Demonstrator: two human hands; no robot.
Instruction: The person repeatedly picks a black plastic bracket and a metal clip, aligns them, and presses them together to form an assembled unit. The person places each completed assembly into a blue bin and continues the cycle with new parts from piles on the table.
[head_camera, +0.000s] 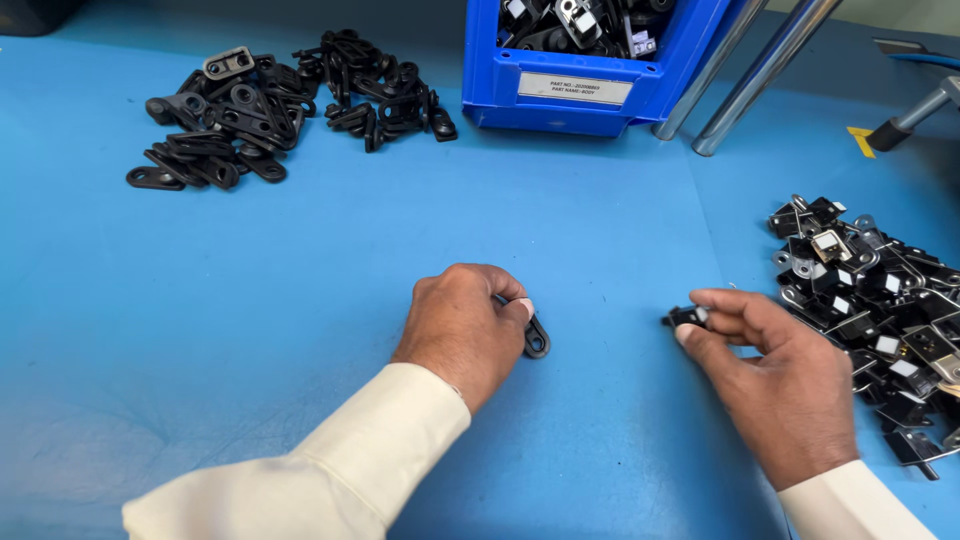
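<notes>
Two bare hands are seen, the left hand (462, 325) and the right hand (775, 375). No gloves, rings or watch are worn on the parts shown. Behind the fingers, each wrist is covered by a long cream-coloured sleeve. The left sleeve (320, 470) is loosely creased; the right sleeve (850, 505) is closed by a plain cuff.

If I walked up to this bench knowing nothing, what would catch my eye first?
Probably the two hands at the centre of the blue table: the left hand pinches a flat black part, the right hand a smaller black piece. Next, the heaps: black parts far left, black-and-metal pieces at right, and a blue bin at the back.
</notes>
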